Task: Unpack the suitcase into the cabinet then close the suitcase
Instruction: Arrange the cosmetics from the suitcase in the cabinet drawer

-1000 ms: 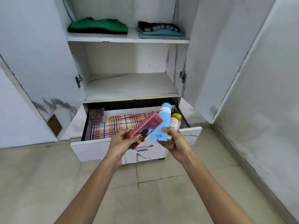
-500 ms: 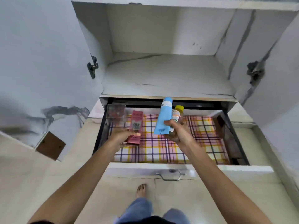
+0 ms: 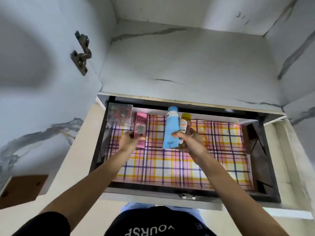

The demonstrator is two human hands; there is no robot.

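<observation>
Cabinet (image 3: 187, 62) is white marble-look with its doors open, and the lower shelf is bare. Its drawer (image 3: 262, 160) is pulled out, dark-walled, with a pink, yellow and purple plaid liner (image 3: 179, 167) on the floor. A clear plastic box (image 3: 120, 114) with red and green bits inside sits in the back-left corner. A pink BB cream carton (image 3: 141, 129) stands upright just right of the clear box, its lower part gripped by the left hand (image 3: 129, 142). A light blue tube (image 3: 171, 129), cap end toward the back, and a small yellow-capped bottle (image 3: 184, 124) with a white and orange label are held side by side, touching, in the right hand (image 3: 190, 142) over the middle of the liner.
</observation>
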